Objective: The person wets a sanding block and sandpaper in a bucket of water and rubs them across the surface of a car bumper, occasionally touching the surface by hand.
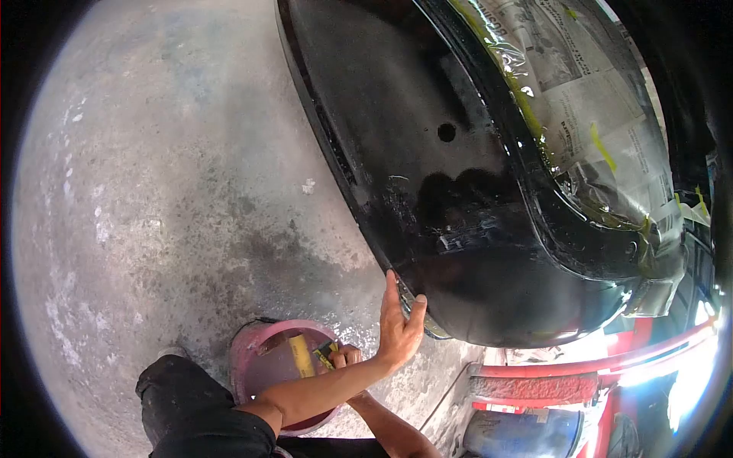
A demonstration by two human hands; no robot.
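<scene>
My left hand (400, 330) rests against the lower edge of a glossy black car body panel (473, 198), its visible fingers stretched out and thumb apart. My left forearm crosses over my right one. Above a reddish-pink tub (243, 359), my right hand (349, 356) has its fingers closed on a small black-and-yellow piece (325, 353); its exact kind is not clear. A yellow bar-shaped piece (301, 356) lies in the tub, in what looks like murky liquid. The panel has wet-looking streaks and a round dark hole.
Newspaper and plastic sheeting (588, 107) are taped over the window area beside the panel. Red metal bars (550, 372) and a blue drum-like container (523, 433) stand at lower right. The concrete floor (153, 191) is stained, with damp patches near the tub.
</scene>
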